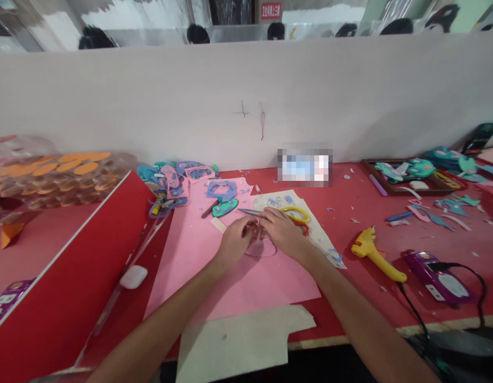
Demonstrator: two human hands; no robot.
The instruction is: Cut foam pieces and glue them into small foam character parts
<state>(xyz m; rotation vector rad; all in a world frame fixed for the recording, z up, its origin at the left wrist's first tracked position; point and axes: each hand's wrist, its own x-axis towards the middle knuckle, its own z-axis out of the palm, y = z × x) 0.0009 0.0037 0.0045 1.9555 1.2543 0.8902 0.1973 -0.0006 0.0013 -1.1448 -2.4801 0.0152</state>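
My left hand point(239, 235) is closed with its fingers curled, pinching the edge of a small pink cut-out piece point(264, 248) over the pink sheet point(230, 282). Close beside it, my right hand point(284, 230) bends over the same piece, its fingertips pressed together on it. The fingers partly hide the piece. Scissors with yellow and red handles point(296, 214) lie under and behind my right hand, blades pointing left. A green oval piece point(224, 207) and a blue cut-out frame point(220, 189) rest behind my left hand.
A yellow glue gun point(378, 255) and a purple box with a cable point(438, 277) lie to the right. Behind them stands a brown tray point(368, 167) with green pieces. A red divider point(79, 266) rises on the left. Pink and blue cut-outs point(177, 183) are heaped at the back left.
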